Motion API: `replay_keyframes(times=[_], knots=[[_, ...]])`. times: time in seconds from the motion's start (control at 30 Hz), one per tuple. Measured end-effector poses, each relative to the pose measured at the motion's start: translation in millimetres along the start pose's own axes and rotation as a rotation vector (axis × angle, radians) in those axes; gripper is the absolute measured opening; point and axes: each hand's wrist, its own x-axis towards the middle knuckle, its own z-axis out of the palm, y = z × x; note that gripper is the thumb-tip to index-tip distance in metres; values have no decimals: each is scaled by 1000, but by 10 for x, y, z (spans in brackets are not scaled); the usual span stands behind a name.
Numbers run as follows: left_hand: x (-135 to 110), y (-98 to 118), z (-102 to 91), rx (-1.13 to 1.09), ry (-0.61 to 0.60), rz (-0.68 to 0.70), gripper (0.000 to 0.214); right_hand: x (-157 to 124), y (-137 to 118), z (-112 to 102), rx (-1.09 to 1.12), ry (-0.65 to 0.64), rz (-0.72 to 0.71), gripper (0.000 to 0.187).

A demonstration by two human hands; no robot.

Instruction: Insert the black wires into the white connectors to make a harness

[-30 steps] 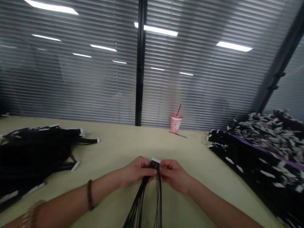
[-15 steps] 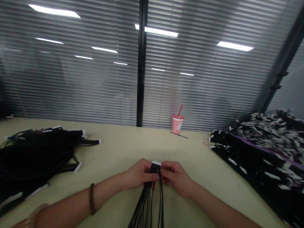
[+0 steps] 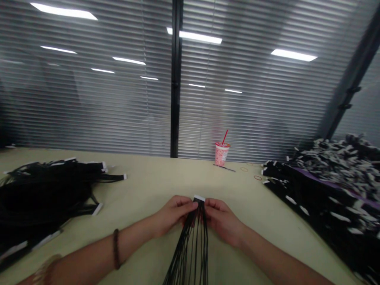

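Observation:
I hold a bundle of thin black straps (image 3: 191, 249) with a white tag at its far end, upright-fanned over the pale table (image 3: 154, 190). My left hand (image 3: 171, 215) pinches the bundle's top from the left, fingers closed on it. My right hand (image 3: 221, 219) pinches the same top from the right. The straps spread out below my hands and run off the bottom edge of the view.
A heap of black straps with white tags (image 3: 41, 198) lies on the left. A larger pile (image 3: 329, 186) fills the right side. A pink cup with a red straw (image 3: 221, 153), a thin stick and small rubber bands (image 3: 257, 177) sit near the blinds.
The straps below my hands have fanned out wider. Both hands stay pinched at the tagged end, shifted slightly to the right and farther away.

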Motion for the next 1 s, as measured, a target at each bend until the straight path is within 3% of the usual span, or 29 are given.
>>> replay_keyframes(times=[0.27,0.67,1.0], knots=[[18,3,-5,-129,-26,-46,23,1,9,-30,-33,-111,24,32],[18,1,-7,-46,-68,-23,22,1,23,-32,-51,-12,-4,29],[23,2,-36,-67,-80,-21,22,-11,-1,25,3,-58,-56,26]])
